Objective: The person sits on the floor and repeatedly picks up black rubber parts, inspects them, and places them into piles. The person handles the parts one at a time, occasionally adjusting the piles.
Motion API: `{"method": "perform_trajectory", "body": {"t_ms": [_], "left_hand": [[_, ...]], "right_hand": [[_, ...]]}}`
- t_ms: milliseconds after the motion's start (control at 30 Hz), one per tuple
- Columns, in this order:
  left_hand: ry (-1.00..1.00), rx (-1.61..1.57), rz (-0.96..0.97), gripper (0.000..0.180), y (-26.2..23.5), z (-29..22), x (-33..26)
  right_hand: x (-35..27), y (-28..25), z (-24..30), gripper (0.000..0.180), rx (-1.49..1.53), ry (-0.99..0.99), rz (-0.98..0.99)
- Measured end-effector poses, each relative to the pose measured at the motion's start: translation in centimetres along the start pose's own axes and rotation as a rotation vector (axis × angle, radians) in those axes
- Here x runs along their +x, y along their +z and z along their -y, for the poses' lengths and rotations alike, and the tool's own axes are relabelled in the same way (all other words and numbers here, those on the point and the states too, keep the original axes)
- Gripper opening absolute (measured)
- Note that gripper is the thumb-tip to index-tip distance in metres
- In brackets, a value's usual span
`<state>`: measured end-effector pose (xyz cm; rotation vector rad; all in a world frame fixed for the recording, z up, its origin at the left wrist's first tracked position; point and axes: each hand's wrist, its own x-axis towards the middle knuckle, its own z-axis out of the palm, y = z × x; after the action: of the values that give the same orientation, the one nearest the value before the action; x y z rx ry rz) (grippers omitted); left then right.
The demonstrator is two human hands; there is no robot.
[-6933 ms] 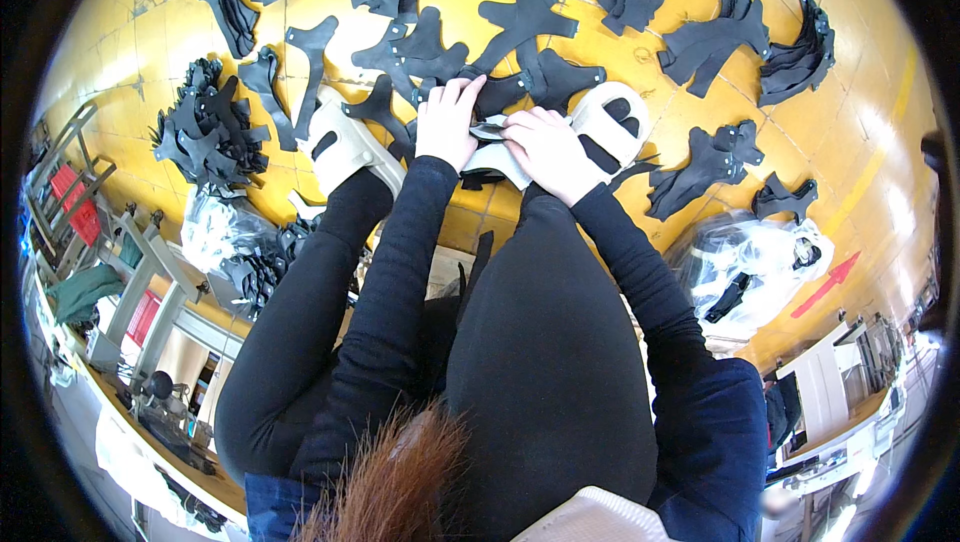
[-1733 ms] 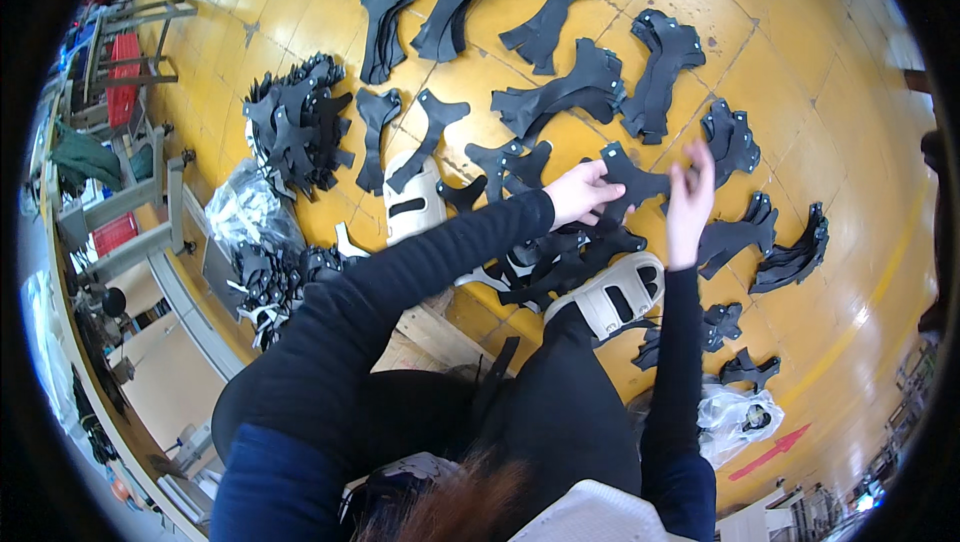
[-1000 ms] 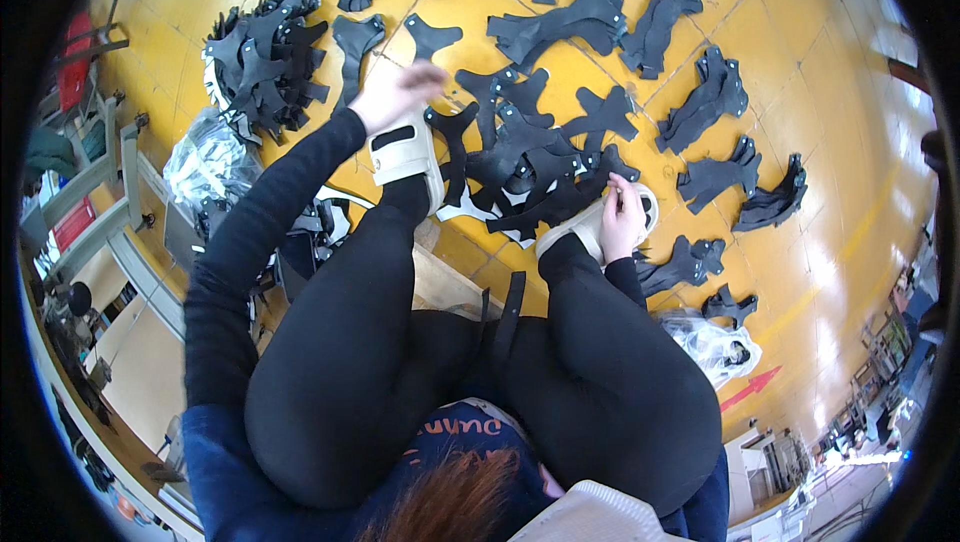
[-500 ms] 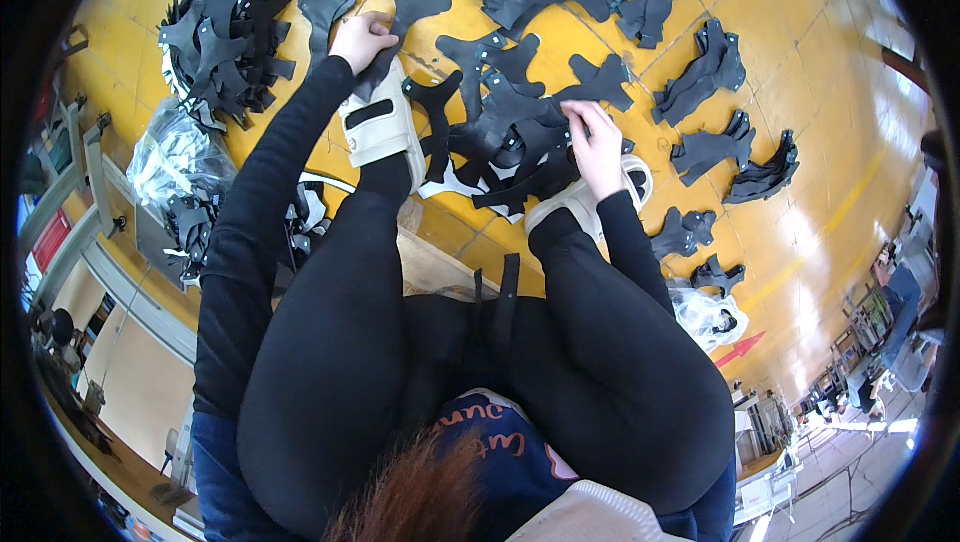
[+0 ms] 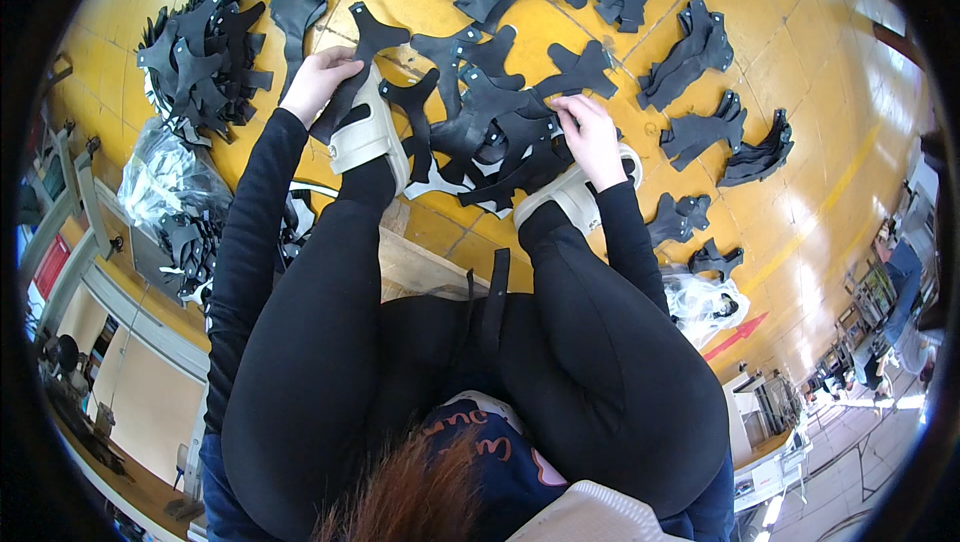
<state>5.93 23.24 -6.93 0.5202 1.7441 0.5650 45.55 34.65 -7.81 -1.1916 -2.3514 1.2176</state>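
My left hand point(image 5: 318, 84) is closed on the stem of a flat black Y-shaped cut piece point(image 5: 374, 34). Its forked end points away from me, and the stem hangs over my left sandal point(image 5: 362, 137). My right hand point(image 5: 594, 142) is at the right side of a loose heap of black cut pieces point(image 5: 485, 127) on the floor between my feet. Its thumb and fingertips are pinched together; whether they grip an edge of a piece is too small to tell. Another forked piece point(image 5: 412, 107) lies just right of my left sandal.
On the yellow floor point(image 5: 780, 52), a tall stack of black pieces point(image 5: 195, 62) stands at far left, beside a clear plastic bag point(image 5: 170, 172). Several smaller stacks point(image 5: 690, 52) lie to the right. A second plastic bag point(image 5: 705, 302) is by my right knee.
My left hand has drawn the Y-shaped piece nearer to me and slightly left. My right hand stays pinched by the heap. The whole view has shifted a little.
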Motion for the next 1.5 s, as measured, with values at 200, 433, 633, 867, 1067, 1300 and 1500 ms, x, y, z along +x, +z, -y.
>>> {"method": "perform_trajectory", "body": {"t_ms": [200, 433, 633, 867, 1067, 1300, 1500], "left_hand": [[0.269, 0.553, -0.231, 0.045, -0.2, 0.8, -0.3], [0.405, 0.800, -0.350, 0.048, 0.6, 0.6, -0.5], [0.448, 0.235, -0.132, 0.028, 3.6, -3.3, -3.0], [0.126, -0.239, 0.407, 0.071, 9.2, -3.2, -5.3], [-0.013, -0.251, 0.783, 0.030, 10.0, 1.1, -4.3], [-0.067, -0.323, 0.763, 0.018, 10.6, 1.7, -2.6], [-0.041, -0.397, 0.734, 0.019, 9.9, 0.5, -2.3]], "right_hand": [[0.9, 1.7, 1.4, 0.018, -0.058, -0.080, 0.071], [1.2, 4.8, 3.2, 0.046, -0.256, -0.062, 0.084], [0.2, 5.2, 3.3, 0.026, -0.148, -0.056, -0.030], [0.8, 3.2, 5.4, 0.015, 0.660, 0.286, 0.321], [1.8, 3.3, 7.3, 0.014, 0.797, 0.288, 0.354], [0.6, 5.5, 5.7, 0.017, 0.799, 0.442, 0.056], [1.2, 3.3, 5.0, 0.016, 0.891, 0.495, -0.323]]}}
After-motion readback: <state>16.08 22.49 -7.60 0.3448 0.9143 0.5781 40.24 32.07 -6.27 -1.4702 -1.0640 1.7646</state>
